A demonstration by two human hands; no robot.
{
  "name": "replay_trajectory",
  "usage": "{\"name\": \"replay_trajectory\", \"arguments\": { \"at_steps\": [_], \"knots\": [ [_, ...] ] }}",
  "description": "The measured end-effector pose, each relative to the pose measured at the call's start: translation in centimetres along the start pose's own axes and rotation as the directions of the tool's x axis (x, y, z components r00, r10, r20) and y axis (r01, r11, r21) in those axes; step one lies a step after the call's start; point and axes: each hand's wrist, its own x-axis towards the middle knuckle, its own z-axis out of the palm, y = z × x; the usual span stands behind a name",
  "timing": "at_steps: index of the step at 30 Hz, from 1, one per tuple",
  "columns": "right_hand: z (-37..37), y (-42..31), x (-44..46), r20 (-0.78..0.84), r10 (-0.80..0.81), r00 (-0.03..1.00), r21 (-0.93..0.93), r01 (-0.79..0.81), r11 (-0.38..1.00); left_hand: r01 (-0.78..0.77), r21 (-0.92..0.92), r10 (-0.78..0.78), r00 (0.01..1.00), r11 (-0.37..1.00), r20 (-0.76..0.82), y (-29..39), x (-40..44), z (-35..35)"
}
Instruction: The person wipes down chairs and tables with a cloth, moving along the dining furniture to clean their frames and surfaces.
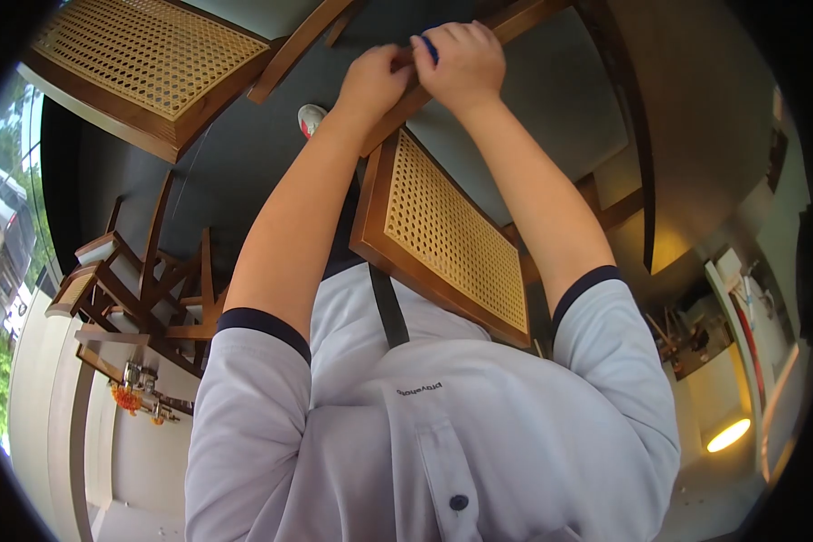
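A brown wooden chair with a woven cane panel (pixel 452 235) stands close in front of my body, and its wooden rail (pixel 526 16) runs slantwise beneath my hands. My left hand (pixel 375 81) is closed at the rail, with its fingertips curled in and partly hidden. Right beside it, my right hand (pixel 465 68) is closed around a small dark-blue item (pixel 429 51), pressed against the wood. Only a strip of this blue item shows, so its kind is unclear.
Another cane-panelled chair (pixel 154 54) is at the upper left. Stacked wooden chairs (pixel 144 280) stand at the left, near orange flowers (pixel 128 397). A shoe (pixel 312 117) rests on the dark floor. A lit lamp (pixel 729 435) glows at the right.
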Motion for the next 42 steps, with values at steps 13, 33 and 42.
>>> {"name": "replay_trajectory", "arguments": {
  "at_steps": [13, 33, 42],
  "knots": [
    [-1.3, -2.9, -4.4, 0.058, -0.211, 0.976, 0.378, 0.174, 0.909, 0.120, -0.122, -0.137, 0.981, 0.985, -0.135, -2.2, -6.3, 1.6],
    [0.6, 2.7, -0.3, -0.136, 0.093, 0.986, 0.160, -0.071, 0.985, 0.276, 0.123, -0.260, 0.957, 0.953, -0.127, 5.2, 1.6, 4.4],
    [-1.8, 11.0, 2.9, -0.279, -0.015, 0.960, -0.047, 0.002, 0.999, 0.331, 0.229, -0.318, 0.944, 0.915, -0.094, 6.0, 2.4, 4.6]
  ]
}}
